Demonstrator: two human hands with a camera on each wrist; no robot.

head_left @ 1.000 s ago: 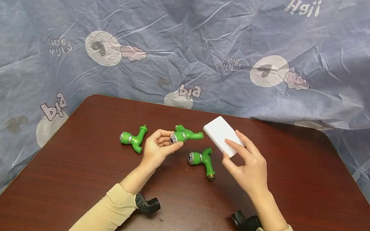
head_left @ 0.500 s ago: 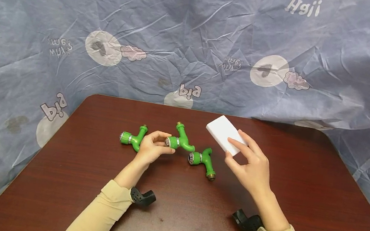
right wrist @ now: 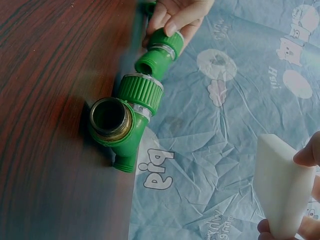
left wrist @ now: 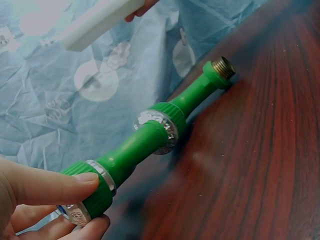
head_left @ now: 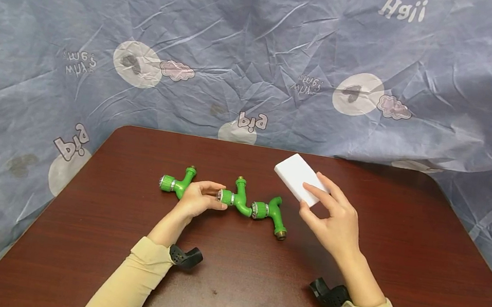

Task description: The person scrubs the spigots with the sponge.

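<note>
Three green plastic taps lie in a row on the brown table (head_left: pixel 400 257). My left hand (head_left: pixel 203 197) pinches the knurled end of the middle tap (head_left: pixel 236 200), thumb and fingers curled round its cap (left wrist: pixel 92 192). The middle tap rests on the table and touches the right tap (head_left: pixel 271 215) (right wrist: pixel 125 120). The left tap (head_left: pixel 176 184) lies just behind my left hand. My right hand (head_left: pixel 329 213) holds a white rectangular sponge block (head_left: pixel 295 176) (right wrist: pixel 282 192) above the table, right of the taps.
A crumpled blue printed cloth (head_left: pixel 258 56) hangs behind and around the table. Black wrist camera mounts (head_left: pixel 185 257) (head_left: pixel 327 294) sit at both cuffs. The table's rounded far edge (head_left: pixel 238 142) runs just behind the taps.
My left hand has lowered the middle tap from the air down onto the table, between the other two. My right hand with the sponge has drawn slightly back to the right.
</note>
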